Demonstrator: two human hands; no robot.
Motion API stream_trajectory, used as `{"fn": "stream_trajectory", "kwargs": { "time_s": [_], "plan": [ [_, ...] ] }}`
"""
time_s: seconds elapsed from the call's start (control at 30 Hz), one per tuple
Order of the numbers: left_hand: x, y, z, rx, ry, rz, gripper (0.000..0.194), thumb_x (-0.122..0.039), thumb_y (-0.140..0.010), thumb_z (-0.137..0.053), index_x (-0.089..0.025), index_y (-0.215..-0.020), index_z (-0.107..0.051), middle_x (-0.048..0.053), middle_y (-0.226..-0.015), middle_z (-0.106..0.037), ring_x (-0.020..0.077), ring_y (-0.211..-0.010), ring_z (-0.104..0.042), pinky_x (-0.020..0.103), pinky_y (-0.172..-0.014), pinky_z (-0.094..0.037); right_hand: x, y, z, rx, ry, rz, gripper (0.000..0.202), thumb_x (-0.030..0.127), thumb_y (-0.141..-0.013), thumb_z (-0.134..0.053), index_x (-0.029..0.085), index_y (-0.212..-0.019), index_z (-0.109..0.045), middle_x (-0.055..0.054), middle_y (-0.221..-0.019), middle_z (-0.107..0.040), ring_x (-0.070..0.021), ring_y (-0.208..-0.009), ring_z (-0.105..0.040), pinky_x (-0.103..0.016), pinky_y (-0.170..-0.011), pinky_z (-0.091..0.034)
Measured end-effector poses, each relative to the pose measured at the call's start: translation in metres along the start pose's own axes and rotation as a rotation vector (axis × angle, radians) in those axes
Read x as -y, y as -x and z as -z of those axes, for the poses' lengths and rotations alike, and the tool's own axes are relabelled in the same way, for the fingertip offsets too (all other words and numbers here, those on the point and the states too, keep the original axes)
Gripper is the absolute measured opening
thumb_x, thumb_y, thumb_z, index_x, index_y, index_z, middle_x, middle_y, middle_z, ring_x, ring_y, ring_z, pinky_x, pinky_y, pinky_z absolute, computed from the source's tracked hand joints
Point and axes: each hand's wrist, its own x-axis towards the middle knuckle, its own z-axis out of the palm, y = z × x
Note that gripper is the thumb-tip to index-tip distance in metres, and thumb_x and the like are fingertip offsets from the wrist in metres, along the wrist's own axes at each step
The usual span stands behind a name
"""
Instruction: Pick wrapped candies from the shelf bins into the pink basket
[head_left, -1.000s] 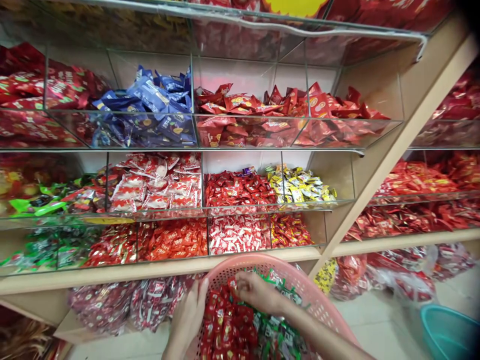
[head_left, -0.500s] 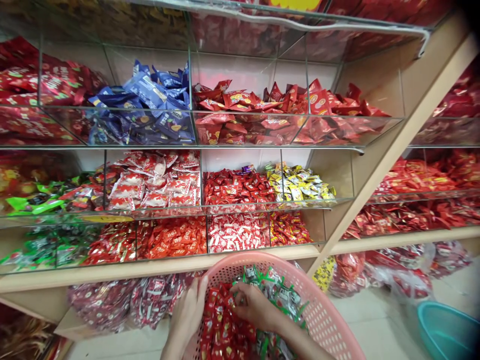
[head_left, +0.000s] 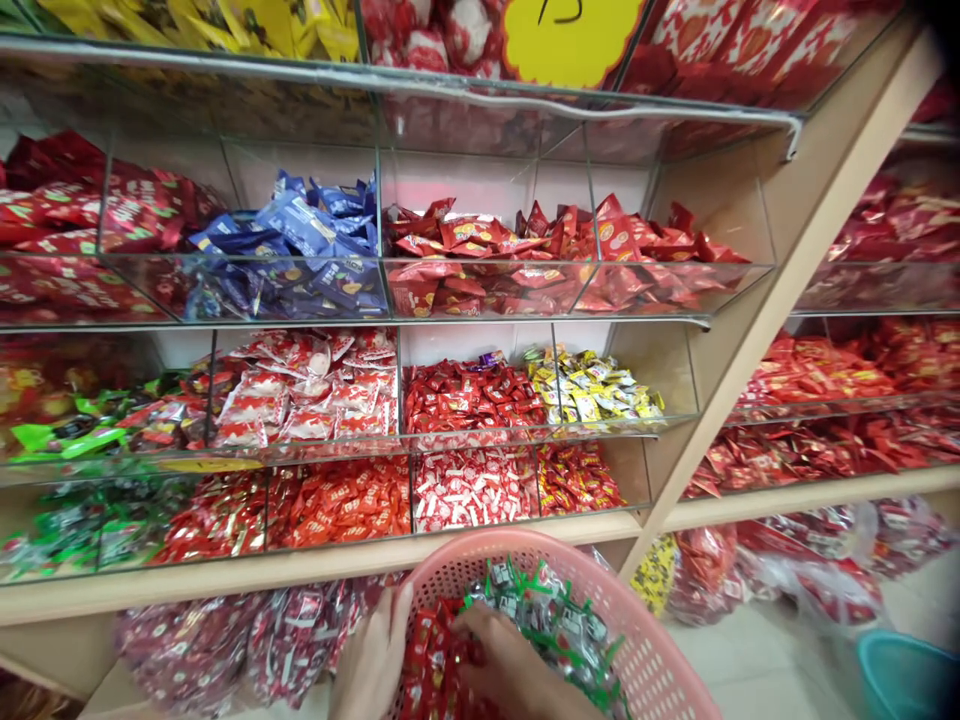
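A pink perforated plastic basket [head_left: 652, 640] sits low in front of me, below the shelf edge. Inside it, red-wrapped candies [head_left: 426, 650] lie on the left and clear-and-green wrapped candies [head_left: 559, 610] on the right. My left hand [head_left: 375, 650] is closed on the basket's left rim. My right hand [head_left: 495, 650] reaches into the basket over the red candies, its fingers curled downward. Blur and the hand itself hide whatever those fingers hold.
Glass-fronted shelves hold sorted sweets, such as blue packets [head_left: 300, 230] and red-and-white candies [head_left: 472, 490]. A wooden ledge [head_left: 315, 555] runs just behind the basket. Stuffed plastic bags [head_left: 187, 650] lie beneath it. A teal tub [head_left: 911, 670] stands at lower right.
The view has tilted up, so shelves and basket appear lower. My right hand has shifted left and further down into the red candies. My left hand stays at the rim.
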Motion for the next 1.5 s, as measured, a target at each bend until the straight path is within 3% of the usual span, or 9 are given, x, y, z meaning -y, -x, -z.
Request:
{"fn": "stream_trajectory", "kwargs": {
  "time_s": [0.17,0.4,0.57,0.83,1.13,1.23,1.33,1.4,1.5],
  "plan": [
    [-0.002,0.001,0.004,0.009,-0.056,0.0,0.052,-0.042,-0.086,-0.017,-0.019,-0.122,-0.047,0.01,-0.112,-0.064,0.0212,-0.105,-0.058,0.032,-0.089,-0.041,0.027,-0.008,0.038,-0.087,0.004,0.255,0.033,0.01,-0.074,-0.052,0.025,-0.103,-0.057,-0.003,-0.102,-0.057,-0.0165,-0.096,-0.054,-0.026,-0.084,-0.042],
    [0.007,-0.001,-0.001,-0.006,-0.107,-0.08,0.047,-0.032,-0.082,-0.031,-0.02,-0.125,-0.046,0.008,-0.13,-0.051,0.0216,-0.114,-0.051,0.032,-0.094,-0.038,0.098,-0.036,0.164,-0.3,0.196,0.597,0.024,0.02,-0.088,-0.042,0.021,-0.109,-0.054,-0.006,-0.103,-0.057,-0.0157,-0.096,-0.052,-0.03,-0.084,-0.042],
    [0.011,-0.001,-0.001,0.004,-0.135,-0.082,0.049,-0.028,-0.083,-0.029,-0.016,-0.127,-0.045,0.01,-0.131,-0.049,0.0229,-0.11,-0.054,0.033,-0.094,-0.039,0.114,-0.085,0.222,-0.422,0.395,0.559,0.021,0.02,-0.086,-0.046,0.017,-0.105,-0.056,-0.006,-0.095,-0.058,-0.0153,-0.087,-0.054,-0.029,-0.078,-0.042],
    [0.012,-0.001,-0.003,0.065,-0.527,-0.201,0.065,0.002,-0.073,-0.021,-0.017,-0.134,-0.033,0.013,-0.142,-0.031,0.026,-0.117,-0.048,0.036,-0.094,-0.038,0.113,-0.13,0.225,-0.325,0.618,0.48,0.032,0.029,-0.08,-0.058,0.018,-0.11,-0.058,-0.008,-0.101,-0.053,-0.0184,-0.09,-0.055,-0.028,-0.079,-0.041],
    [0.005,-0.003,0.001,0.12,-0.566,-0.156,0.064,0.002,-0.075,-0.019,-0.016,-0.136,-0.028,0.014,-0.142,-0.03,0.0238,-0.119,-0.046,0.034,-0.094,-0.038,0.118,-0.126,0.221,-0.306,0.638,0.43,0.032,0.025,-0.078,-0.06,0.017,-0.109,-0.057,-0.007,-0.097,-0.053,-0.0173,-0.088,-0.054,-0.026,-0.076,-0.039],
    [0.01,-0.006,-0.003,0.091,-0.453,-0.161,0.058,-0.004,-0.079,-0.021,-0.017,-0.135,-0.031,0.013,-0.142,-0.033,0.0241,-0.12,-0.045,0.035,-0.095,-0.036,0.117,-0.126,0.219,-0.319,0.646,0.462,0.03,0.025,-0.08,-0.057,0.016,-0.109,-0.057,-0.006,-0.095,-0.052,-0.0166,-0.086,-0.053,-0.026,-0.075,-0.04],
    [0.009,-0.006,-0.002,0.053,-0.147,-0.066,0.049,-0.029,-0.088,-0.018,-0.018,-0.13,-0.039,0.011,-0.129,-0.051,0.0221,-0.113,-0.052,0.034,-0.092,-0.039,0.115,-0.128,0.217,-0.342,0.651,0.504,0.03,0.025,-0.08,-0.055,0.018,-0.109,-0.057,-0.005,-0.095,-0.051,-0.0155,-0.084,-0.052,-0.025,-0.074,-0.04],
    [0.006,-0.004,0.0,0.035,0.012,0.007,0.056,-0.047,-0.086,-0.013,-0.019,-0.125,-0.043,0.011,-0.117,-0.06,0.0232,-0.108,-0.055,0.035,-0.089,-0.041,0.116,-0.126,0.219,-0.366,0.631,0.522,0.029,0.025,-0.08,-0.054,0.018,-0.109,-0.057,-0.005,-0.095,-0.051,-0.0148,-0.083,-0.052,-0.025,-0.074,-0.04],
    [-0.001,-0.001,0.004,0.018,0.061,0.004,0.06,-0.054,-0.084,-0.012,-0.022,-0.12,-0.046,0.011,-0.109,-0.065,0.0249,-0.105,-0.057,0.037,-0.086,-0.041,0.124,-0.114,0.224,-0.419,0.548,0.561,0.028,0.024,-0.08,-0.054,0.018,-0.108,-0.057,-0.004,-0.094,-0.051,-0.015,-0.084,-0.051,-0.027,-0.076,-0.04]
  ]
}}
